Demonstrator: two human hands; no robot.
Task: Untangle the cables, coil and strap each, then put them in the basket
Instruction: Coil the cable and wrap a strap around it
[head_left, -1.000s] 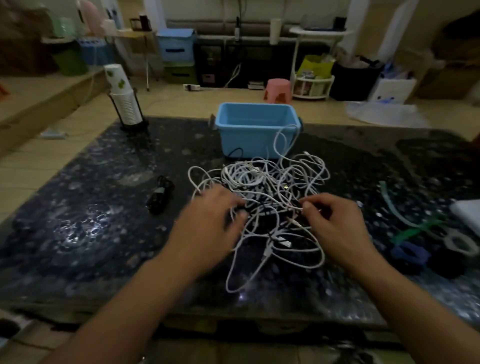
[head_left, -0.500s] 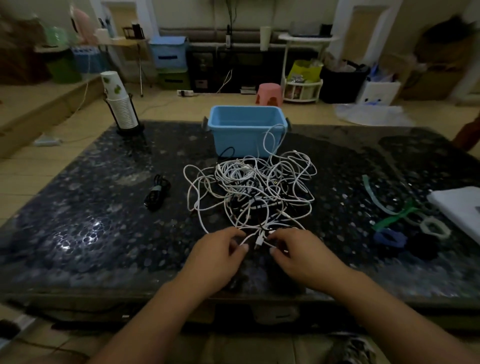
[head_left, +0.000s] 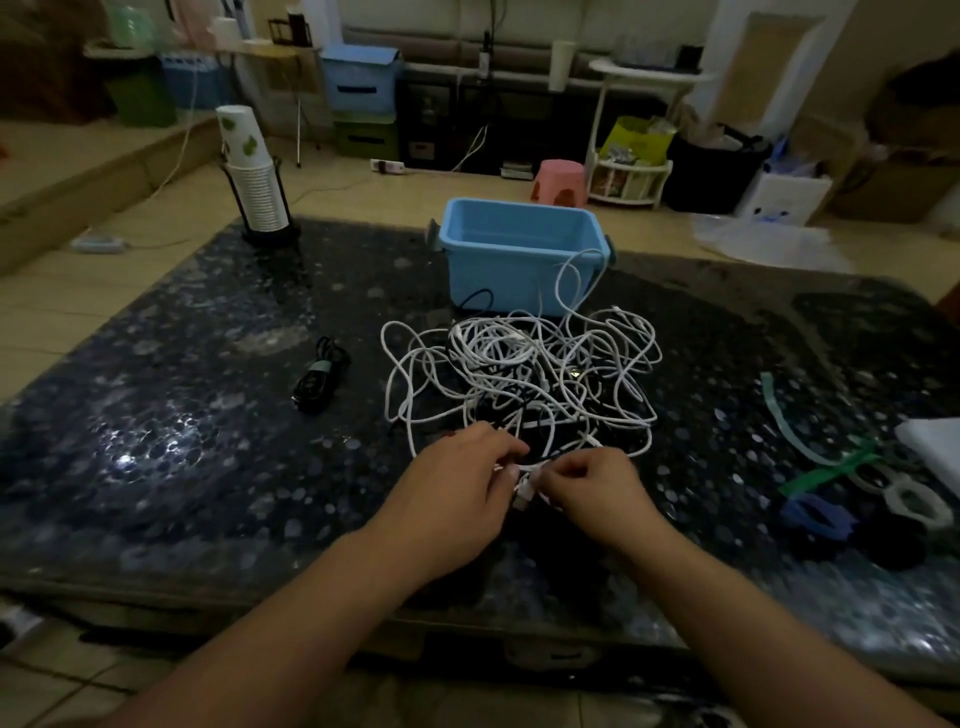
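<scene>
Both the left hand (head_left: 457, 483) and right hand (head_left: 592, 486) pinched a thin white cable end (head_left: 523, 491) beside the looping tangle (head_left: 524, 374), near the smooth blue plastic basket (head_left: 498, 270).

You have one camera, worn on your head. It looks forward and down at the dark table (head_left: 171, 447). Your two arms reach in from the bottom edge, close to it. The room's back wall sits far off at the top.
</scene>
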